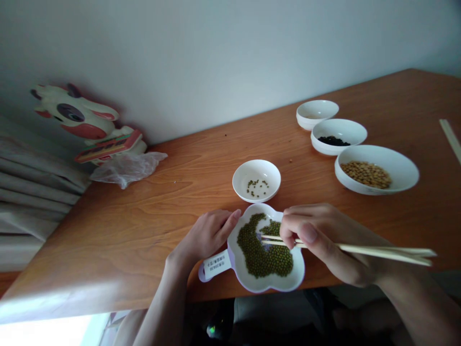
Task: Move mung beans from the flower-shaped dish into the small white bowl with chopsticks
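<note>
My right hand (pixel 324 235) grips a pair of wooden chopsticks (pixel 367 249), whose tips reach in among green mung beans (pixel 264 259). These beans lie in a white flower-shaped dish (pixel 296 281) with a purple edge and a labelled handle (pixel 218 265), near the table's front edge. My left hand (pixel 209 234) holds the dish's left rim, thumb along the edge and the other fingers partly hidden. Just behind the dish stands a small white bowl (pixel 240 181) with some mung beans scattered on its bottom. Whether the chopsticks pinch a bean cannot be made out.
Three white bowls stand at the right: one with soybeans (pixel 365 174), one with black beans (pixel 333 141), and a far bowl (pixel 317 106) with little visible inside. Another pale stick (pixel 452 137) lies at far right. A cow toy (pixel 90 120) and plastic bag (pixel 129 167) sit at left.
</note>
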`<control>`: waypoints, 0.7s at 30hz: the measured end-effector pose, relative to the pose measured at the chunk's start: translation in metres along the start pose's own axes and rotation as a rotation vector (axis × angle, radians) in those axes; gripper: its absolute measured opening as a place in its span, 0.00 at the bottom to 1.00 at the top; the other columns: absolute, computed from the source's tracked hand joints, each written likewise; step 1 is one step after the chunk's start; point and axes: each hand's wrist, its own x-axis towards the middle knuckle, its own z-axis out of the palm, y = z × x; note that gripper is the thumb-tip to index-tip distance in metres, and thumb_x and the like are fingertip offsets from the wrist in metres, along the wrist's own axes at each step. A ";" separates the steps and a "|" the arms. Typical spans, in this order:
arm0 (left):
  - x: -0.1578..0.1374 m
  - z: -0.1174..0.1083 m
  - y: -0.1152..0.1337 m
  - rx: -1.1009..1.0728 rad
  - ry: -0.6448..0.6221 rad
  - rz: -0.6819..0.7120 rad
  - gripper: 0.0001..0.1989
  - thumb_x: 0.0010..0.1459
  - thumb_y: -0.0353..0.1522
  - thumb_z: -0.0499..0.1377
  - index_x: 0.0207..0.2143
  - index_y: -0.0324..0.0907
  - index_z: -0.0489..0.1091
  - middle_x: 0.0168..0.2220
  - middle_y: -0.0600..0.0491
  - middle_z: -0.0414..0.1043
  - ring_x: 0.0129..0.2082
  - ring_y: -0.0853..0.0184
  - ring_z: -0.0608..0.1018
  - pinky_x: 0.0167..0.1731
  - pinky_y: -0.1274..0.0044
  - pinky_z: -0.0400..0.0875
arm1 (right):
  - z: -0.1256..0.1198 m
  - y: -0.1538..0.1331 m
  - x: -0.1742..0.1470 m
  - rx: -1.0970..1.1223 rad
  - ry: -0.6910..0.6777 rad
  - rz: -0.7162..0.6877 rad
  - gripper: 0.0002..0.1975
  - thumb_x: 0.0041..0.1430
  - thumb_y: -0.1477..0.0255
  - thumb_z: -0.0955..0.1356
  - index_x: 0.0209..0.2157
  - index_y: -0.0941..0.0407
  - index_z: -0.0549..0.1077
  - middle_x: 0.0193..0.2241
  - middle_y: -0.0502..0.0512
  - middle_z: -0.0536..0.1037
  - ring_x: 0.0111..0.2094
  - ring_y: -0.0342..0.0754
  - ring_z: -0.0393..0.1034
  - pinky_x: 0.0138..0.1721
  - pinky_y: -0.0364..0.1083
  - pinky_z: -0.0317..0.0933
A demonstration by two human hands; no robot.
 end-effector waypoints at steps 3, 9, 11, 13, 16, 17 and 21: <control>0.000 0.000 0.001 0.001 -0.003 -0.005 0.29 0.79 0.47 0.42 0.31 0.42 0.68 0.29 0.53 0.75 0.30 0.67 0.75 0.35 0.73 0.67 | 0.000 0.001 0.000 -0.007 0.005 -0.008 0.29 0.79 0.54 0.51 0.30 0.55 0.67 0.26 0.50 0.70 0.27 0.44 0.62 0.30 0.46 0.54; 0.000 0.000 0.001 -0.005 0.010 -0.001 0.28 0.79 0.46 0.42 0.31 0.42 0.69 0.29 0.53 0.76 0.30 0.66 0.76 0.35 0.73 0.66 | -0.003 0.001 0.000 0.034 0.029 0.023 0.33 0.77 0.49 0.50 0.29 0.55 0.69 0.26 0.51 0.71 0.27 0.44 0.65 0.30 0.46 0.56; 0.001 0.000 0.001 0.000 0.014 0.006 0.28 0.79 0.46 0.43 0.31 0.42 0.68 0.29 0.53 0.76 0.30 0.66 0.75 0.34 0.73 0.66 | -0.005 0.001 -0.001 0.072 0.070 0.029 0.33 0.77 0.49 0.51 0.29 0.55 0.71 0.26 0.52 0.72 0.27 0.45 0.66 0.30 0.47 0.57; 0.001 0.000 0.001 0.006 0.009 0.014 0.28 0.79 0.46 0.43 0.30 0.42 0.68 0.28 0.52 0.75 0.29 0.67 0.75 0.33 0.73 0.65 | -0.008 0.003 -0.003 0.118 0.143 0.025 0.35 0.76 0.46 0.51 0.29 0.55 0.73 0.26 0.52 0.74 0.27 0.46 0.68 0.30 0.48 0.57; 0.001 0.000 0.000 0.005 0.013 0.018 0.29 0.79 0.46 0.42 0.29 0.42 0.67 0.27 0.53 0.73 0.28 0.67 0.72 0.32 0.73 0.65 | -0.011 0.006 -0.001 0.165 0.274 0.023 0.38 0.73 0.42 0.51 0.29 0.54 0.76 0.26 0.54 0.75 0.27 0.48 0.68 0.30 0.50 0.57; 0.001 0.000 0.000 0.001 0.014 0.014 0.29 0.79 0.46 0.42 0.29 0.42 0.67 0.27 0.53 0.73 0.28 0.67 0.72 0.32 0.74 0.65 | -0.011 0.007 0.002 0.160 0.333 0.019 0.39 0.73 0.42 0.51 0.29 0.53 0.76 0.26 0.54 0.75 0.27 0.49 0.68 0.30 0.51 0.56; 0.001 0.002 -0.002 -0.001 0.022 0.013 0.28 0.79 0.46 0.43 0.30 0.42 0.68 0.28 0.53 0.74 0.29 0.67 0.74 0.34 0.73 0.66 | -0.010 0.011 0.016 0.071 0.564 0.014 0.39 0.73 0.42 0.49 0.30 0.53 0.76 0.27 0.56 0.76 0.31 0.52 0.69 0.33 0.52 0.57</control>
